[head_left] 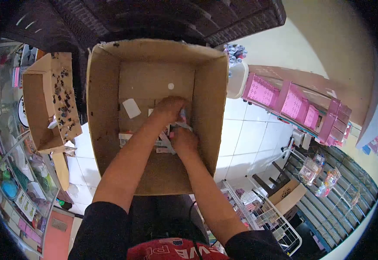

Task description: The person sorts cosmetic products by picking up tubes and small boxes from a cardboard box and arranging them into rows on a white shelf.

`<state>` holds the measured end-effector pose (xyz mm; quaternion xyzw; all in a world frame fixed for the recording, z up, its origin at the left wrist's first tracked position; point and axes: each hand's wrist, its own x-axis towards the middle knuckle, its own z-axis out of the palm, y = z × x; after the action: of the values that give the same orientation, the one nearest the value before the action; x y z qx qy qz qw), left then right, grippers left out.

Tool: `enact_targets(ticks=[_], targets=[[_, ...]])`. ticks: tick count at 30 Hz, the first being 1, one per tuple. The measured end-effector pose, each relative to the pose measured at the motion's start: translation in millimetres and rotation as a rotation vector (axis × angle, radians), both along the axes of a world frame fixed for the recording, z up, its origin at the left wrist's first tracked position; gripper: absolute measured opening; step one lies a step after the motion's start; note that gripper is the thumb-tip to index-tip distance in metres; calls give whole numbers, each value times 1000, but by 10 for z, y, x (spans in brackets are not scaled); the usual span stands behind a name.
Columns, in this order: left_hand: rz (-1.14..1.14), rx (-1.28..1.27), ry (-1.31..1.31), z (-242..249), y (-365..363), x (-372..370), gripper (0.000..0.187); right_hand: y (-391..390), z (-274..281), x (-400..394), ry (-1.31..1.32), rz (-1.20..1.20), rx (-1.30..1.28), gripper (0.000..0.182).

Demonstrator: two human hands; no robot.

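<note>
Both my hands are down inside a large open cardboard box (102,86). My left hand (171,109) is closed, its fingers curled at the upper end of a crumpled, pale plastic packet (183,125). Just below it, my right hand (184,141) is closed around the lower part of the same packet. The fingers hide much of it. Under my wrists, small printed cartons (126,138) lie on the box floor. A white card (131,108) lies to the left of my left hand, and a small round white spot (170,86) shows on the cardboard beyond it.
Dark plastic crates (154,21) stand behind the box. At left are a smaller carton (37,95) and a glass display case (19,182). A white bin (238,80) and pink baskets (284,99) stand at right. A white wire rack (280,229) is at lower right.
</note>
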<state>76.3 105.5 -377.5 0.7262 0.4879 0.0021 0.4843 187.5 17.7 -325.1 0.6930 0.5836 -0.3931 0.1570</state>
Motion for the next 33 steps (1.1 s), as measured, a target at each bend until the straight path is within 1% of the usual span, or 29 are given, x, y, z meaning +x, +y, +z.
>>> enact_targets(ticks=[2,3,4,5,6,7,8,10,11,12,13,14,15,16,17,19,20,22,23,25,27,28,30,31,32,33], targets=[[-13,-3,2,79,2,-29,47,-52,-95,51,-25,2,-14,23],[78,-5,-69,102,-24,-52,46,5,-55,51,-21,2,0,23],[166,-10,-141,126,-56,-69,46,50,-3,67,27,-56,-18,22],[162,0,-140,148,-80,-76,46,88,55,86,75,-115,-36,21],[272,-108,-202,185,-92,-84,47,83,73,128,78,-118,-26,21],[380,-216,-264,225,-115,-97,47,65,98,169,117,-83,77,21],[375,-207,-261,273,-159,-125,47,57,115,202,155,-48,180,22],[617,-73,-418,481,-249,-211,47,198,492,131,182,-99,215,24],[610,-63,-414,604,-290,-263,47,252,655,107,204,-146,243,26],[704,-117,-387,772,-309,-322,45,258,728,125,211,-149,256,26],[796,-166,-360,914,-338,-372,44,248,817,145,254,-212,265,25],[789,-142,-359,931,-418,-414,44,243,913,153,301,-273,277,25],[945,-263,-508,865,-528,-470,43,226,989,158,317,-274,301,25],[1094,-387,-662,871,-616,-554,41,180,1039,173,452,-368,300,27],[1082,-358,-665,978,-683,-652,41,122,1097,184,588,-459,296,29],[1110,-600,-823,1232,-804,-821,42,46,1319,155,875,-584,294,30],[1094,-572,-834,1377,-856,-894,42,19,1467,136,889,-574,322,30],[960,-587,-853,1734,-938,-1003,42,-41,1776,103,1014,-710,285,33],[943,-553,-864,1880,-990,-1018,42,-84,1914,84,1057,-717,292,35],[959,-472,-879,2169,-1098,-1054,46,-187,2094,90,1122,-687,306,34],[906,-424,-889,2459,-1196,-1145,48,-295,2201,123,1177,-664,280,34],[874,-409,-892,2601,-1231,-1185,50,-341,2305,116,1199,-646,315,34],[824,-357,-896,2883,-1292,-1235,50,-421,2506,105,1262,-651,302,37],[829,-365,-881,3036,-1329,-1239,50,-448,2598,103,1244,-638,298,42],[836,-375,-866,3171,-1375,-1235,50,-475,2725,85,1261,-622,326,42],[796,-342,-860,3285,-1418,-1228,52,-504,2857,67,1257,-568,371,42]])
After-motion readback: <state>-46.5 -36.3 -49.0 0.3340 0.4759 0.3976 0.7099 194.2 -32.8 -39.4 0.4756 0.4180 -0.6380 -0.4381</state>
